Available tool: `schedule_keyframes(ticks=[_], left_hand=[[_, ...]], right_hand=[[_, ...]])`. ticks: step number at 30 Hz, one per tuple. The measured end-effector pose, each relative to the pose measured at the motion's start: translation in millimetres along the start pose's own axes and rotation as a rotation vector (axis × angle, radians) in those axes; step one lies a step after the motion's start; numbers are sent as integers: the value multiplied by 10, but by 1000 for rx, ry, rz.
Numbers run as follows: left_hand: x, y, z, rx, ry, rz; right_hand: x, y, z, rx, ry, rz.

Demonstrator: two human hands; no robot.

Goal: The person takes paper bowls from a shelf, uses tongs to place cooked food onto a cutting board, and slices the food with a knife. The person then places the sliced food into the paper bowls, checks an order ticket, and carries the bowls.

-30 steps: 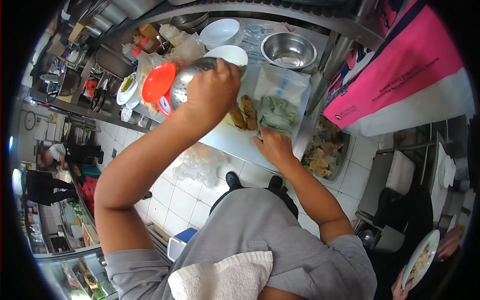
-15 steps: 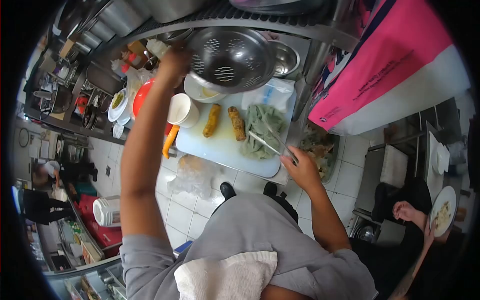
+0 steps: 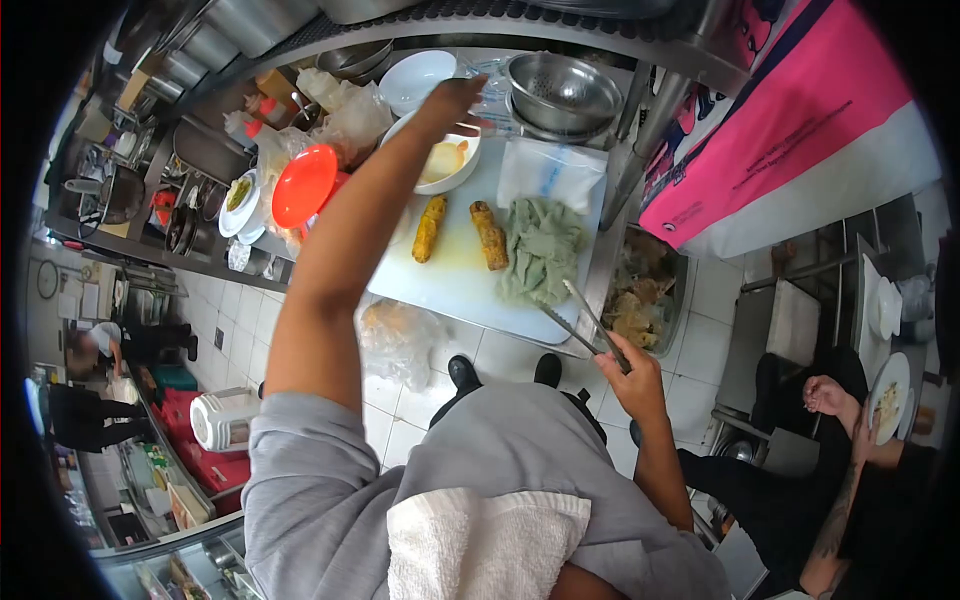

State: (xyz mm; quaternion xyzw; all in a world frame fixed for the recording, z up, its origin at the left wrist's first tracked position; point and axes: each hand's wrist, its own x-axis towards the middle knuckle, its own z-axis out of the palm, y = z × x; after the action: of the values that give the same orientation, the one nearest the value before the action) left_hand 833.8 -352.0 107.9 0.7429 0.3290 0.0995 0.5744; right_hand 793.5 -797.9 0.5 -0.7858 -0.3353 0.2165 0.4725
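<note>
My left hand (image 3: pixel 455 108) reaches over a white bowl (image 3: pixel 470 160) that holds a pale yellow, round-looking food; its fingers are stretched out, and it carries nothing. With my right hand (image 3: pixel 637 385) I grip metal tongs (image 3: pixel 597 318), their tips apart and empty near the front edge of the white cutting board (image 3: pixel 450 290). Two browned yellow rolls, a left one (image 3: pixel 429 228) and a right one (image 3: pixel 488 236), lie on the board. Beside them is a crumpled green cloth (image 3: pixel 543 250). A metal colander (image 3: pixel 565 92) sits on another metal bowl at the back right.
A red lid-like disc (image 3: pixel 304 187) and squeeze bottles stand left of my arm. A pink and white bag (image 3: pixel 770 120) hangs at the right, above a bin of scraps (image 3: pixel 640 300). Another person holds a plate of food (image 3: pixel 886 400) at the far right.
The colander has gone from my left hand to the back right, and that hand is now over the bowl. My right hand has drawn the tongs back from the green cloth.
</note>
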Motion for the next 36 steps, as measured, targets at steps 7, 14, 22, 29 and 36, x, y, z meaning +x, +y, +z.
schedule_keyframes(ticks=[7,14,22,29,36], left_hand=[[-1337,-632,-764,301,55,120],[-1637,-2020,-196,695,339,337],[-1646,-1941,76,674,344,209],[-2057,-1790,196,296,75,183],[-2327,-2028,-128,206,142,199]], right_hand=[[72,-47,97,165,13,168],[385,-301,547,482,-56,201],[795,-620,946,-477,3,1],[877,-788,982,-492,-144,59],[999,-768,597,489,-110,347]])
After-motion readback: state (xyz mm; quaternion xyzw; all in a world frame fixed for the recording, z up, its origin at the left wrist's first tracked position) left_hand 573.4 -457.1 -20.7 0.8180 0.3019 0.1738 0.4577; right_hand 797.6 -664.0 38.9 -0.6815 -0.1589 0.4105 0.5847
